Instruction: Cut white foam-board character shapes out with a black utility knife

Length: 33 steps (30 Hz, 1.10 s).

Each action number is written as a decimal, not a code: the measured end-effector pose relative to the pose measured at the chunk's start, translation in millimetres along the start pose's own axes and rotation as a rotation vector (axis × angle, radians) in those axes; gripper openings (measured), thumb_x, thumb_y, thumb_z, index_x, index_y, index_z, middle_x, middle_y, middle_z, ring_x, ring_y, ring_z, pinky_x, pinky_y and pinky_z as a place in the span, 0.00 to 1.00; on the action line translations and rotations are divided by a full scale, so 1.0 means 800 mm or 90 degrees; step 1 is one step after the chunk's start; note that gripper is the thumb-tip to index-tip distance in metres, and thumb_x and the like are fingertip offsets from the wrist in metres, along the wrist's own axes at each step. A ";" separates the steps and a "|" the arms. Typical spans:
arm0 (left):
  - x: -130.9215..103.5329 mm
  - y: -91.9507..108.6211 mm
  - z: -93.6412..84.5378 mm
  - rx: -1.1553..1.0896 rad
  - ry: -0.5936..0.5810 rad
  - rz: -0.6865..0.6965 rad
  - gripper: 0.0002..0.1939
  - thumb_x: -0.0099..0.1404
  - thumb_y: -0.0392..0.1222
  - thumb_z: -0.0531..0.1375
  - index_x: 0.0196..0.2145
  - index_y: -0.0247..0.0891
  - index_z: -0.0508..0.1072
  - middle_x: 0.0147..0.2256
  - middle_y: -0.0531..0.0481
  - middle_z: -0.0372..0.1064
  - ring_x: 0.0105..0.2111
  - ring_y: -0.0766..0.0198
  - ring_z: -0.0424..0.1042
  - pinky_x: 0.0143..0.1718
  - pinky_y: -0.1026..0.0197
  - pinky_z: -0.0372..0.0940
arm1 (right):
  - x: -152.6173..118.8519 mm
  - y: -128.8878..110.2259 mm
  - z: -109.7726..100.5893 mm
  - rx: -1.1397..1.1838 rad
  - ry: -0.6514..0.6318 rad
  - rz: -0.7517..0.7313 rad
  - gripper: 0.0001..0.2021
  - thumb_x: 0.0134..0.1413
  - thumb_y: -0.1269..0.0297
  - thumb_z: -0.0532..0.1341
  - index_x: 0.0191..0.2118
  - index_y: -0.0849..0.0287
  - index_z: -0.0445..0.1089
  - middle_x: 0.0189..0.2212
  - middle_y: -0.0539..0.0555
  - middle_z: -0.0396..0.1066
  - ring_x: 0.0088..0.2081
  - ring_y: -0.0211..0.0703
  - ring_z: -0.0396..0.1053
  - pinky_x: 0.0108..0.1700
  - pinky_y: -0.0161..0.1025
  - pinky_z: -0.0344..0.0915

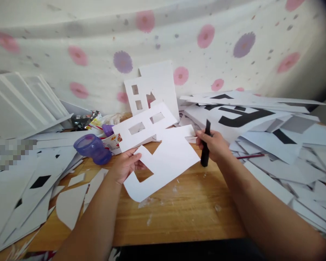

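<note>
A white cut-out sheet (170, 159), stiff like foam board, is held tilted above the table. My left hand (129, 163) is closed on its left edge, beside a notch cut into it. In my right hand (213, 143) is a black utility knife (205, 152), upright with its narrow end up. The right thumb and finger are also at the sheet's right corner; whether they pinch it I cannot tell. Just behind the sheet leans a white board with two rectangular windows (146, 125). A taller white board (161, 83) with cut openings stands behind that.
A purple translucent cup (92, 148) lies tipped at the left, near crumpled wrappers (88, 121). White boards with black shapes (246, 117) pile up on the right, with a dark red pencil (251, 156) among them. Offcuts (72, 204) cover the left of the wooden table (179, 217).
</note>
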<state>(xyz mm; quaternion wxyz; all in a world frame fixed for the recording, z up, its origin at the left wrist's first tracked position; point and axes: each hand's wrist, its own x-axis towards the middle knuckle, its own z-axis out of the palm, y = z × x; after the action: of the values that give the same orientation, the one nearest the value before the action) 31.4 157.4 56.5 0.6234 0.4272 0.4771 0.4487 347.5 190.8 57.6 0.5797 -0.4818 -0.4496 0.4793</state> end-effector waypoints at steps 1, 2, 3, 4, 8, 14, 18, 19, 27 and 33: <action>-0.003 -0.003 0.000 0.018 0.000 -0.021 0.24 0.46 0.47 0.73 0.38 0.34 0.74 0.28 0.48 0.76 0.23 0.64 0.72 0.27 0.63 0.69 | 0.004 -0.003 -0.007 0.007 0.017 -0.006 0.15 0.45 0.53 0.68 0.27 0.60 0.69 0.18 0.49 0.67 0.18 0.34 0.60 0.21 0.35 0.55; -0.005 -0.006 0.000 0.038 -0.003 -0.044 0.24 0.45 0.47 0.73 0.38 0.34 0.74 0.27 0.48 0.76 0.23 0.64 0.72 0.27 0.63 0.69 | 0.008 -0.006 -0.014 0.015 0.032 -0.010 0.14 0.45 0.53 0.67 0.27 0.59 0.69 0.17 0.49 0.66 0.18 0.34 0.60 0.21 0.35 0.55; -0.007 -0.010 0.001 0.059 -0.009 -0.069 0.25 0.45 0.47 0.73 0.38 0.34 0.73 0.26 0.48 0.75 0.22 0.64 0.72 0.27 0.63 0.69 | 0.011 -0.009 -0.020 0.015 0.047 -0.014 0.13 0.46 0.54 0.67 0.26 0.59 0.68 0.17 0.48 0.66 0.18 0.34 0.59 0.21 0.34 0.55; -0.009 -0.014 0.003 0.082 -0.019 -0.096 0.25 0.45 0.48 0.73 0.39 0.34 0.73 0.26 0.48 0.75 0.22 0.64 0.72 0.27 0.62 0.69 | 0.012 -0.012 -0.024 0.004 0.062 -0.020 0.13 0.45 0.55 0.67 0.26 0.59 0.67 0.17 0.48 0.65 0.18 0.33 0.59 0.21 0.34 0.55; -0.014 -0.027 0.018 0.173 -0.070 -0.184 0.25 0.46 0.52 0.72 0.36 0.33 0.72 0.24 0.46 0.74 0.22 0.62 0.73 0.26 0.61 0.69 | 0.014 -0.013 -0.028 -0.068 0.101 -0.035 0.13 0.44 0.57 0.67 0.23 0.58 0.65 0.16 0.47 0.64 0.17 0.32 0.58 0.20 0.33 0.54; -0.026 -0.025 0.026 0.341 -0.081 -0.212 0.23 0.51 0.60 0.66 0.27 0.36 0.69 0.20 0.49 0.72 0.18 0.66 0.69 0.18 0.67 0.56 | 0.020 0.001 -0.025 -0.108 0.084 -0.028 0.12 0.44 0.55 0.67 0.26 0.56 0.65 0.16 0.48 0.66 0.18 0.35 0.61 0.22 0.35 0.58; -0.041 -0.022 0.018 0.479 -0.073 -0.226 0.20 0.51 0.58 0.66 0.25 0.38 0.68 0.20 0.48 0.73 0.19 0.62 0.70 0.19 0.66 0.54 | 0.018 0.000 -0.022 -0.138 0.068 -0.026 0.12 0.44 0.56 0.66 0.26 0.56 0.65 0.16 0.48 0.66 0.18 0.35 0.61 0.22 0.34 0.58; -0.045 -0.023 0.017 0.509 -0.067 -0.222 0.19 0.52 0.57 0.65 0.25 0.38 0.69 0.20 0.49 0.73 0.19 0.61 0.70 0.19 0.65 0.56 | 0.017 -0.001 -0.020 -0.144 0.065 -0.027 0.11 0.44 0.56 0.66 0.26 0.56 0.65 0.16 0.48 0.66 0.18 0.35 0.61 0.22 0.34 0.58; -0.085 -0.021 0.023 0.766 0.057 -0.063 0.14 0.56 0.51 0.62 0.23 0.40 0.68 0.24 0.49 0.69 0.27 0.57 0.68 0.28 0.61 0.56 | 0.014 0.004 -0.017 -0.199 0.057 -0.067 0.12 0.46 0.54 0.65 0.28 0.57 0.67 0.17 0.48 0.68 0.20 0.37 0.64 0.24 0.35 0.61; -0.150 -0.055 0.058 0.894 -0.198 0.338 0.25 0.52 0.49 0.69 0.48 0.45 0.72 0.53 0.42 0.68 0.53 0.46 0.65 0.55 0.44 0.60 | 0.018 0.019 -0.018 -0.284 0.059 -0.074 0.13 0.44 0.57 0.66 0.35 0.57 0.70 0.23 0.49 0.70 0.25 0.41 0.68 0.30 0.38 0.64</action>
<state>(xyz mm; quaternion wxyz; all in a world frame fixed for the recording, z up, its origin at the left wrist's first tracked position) 66.7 26.0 47.9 0.1369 0.8814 0.4387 0.1097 361.7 204.7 41.4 0.5058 -0.5927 -0.5440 0.3113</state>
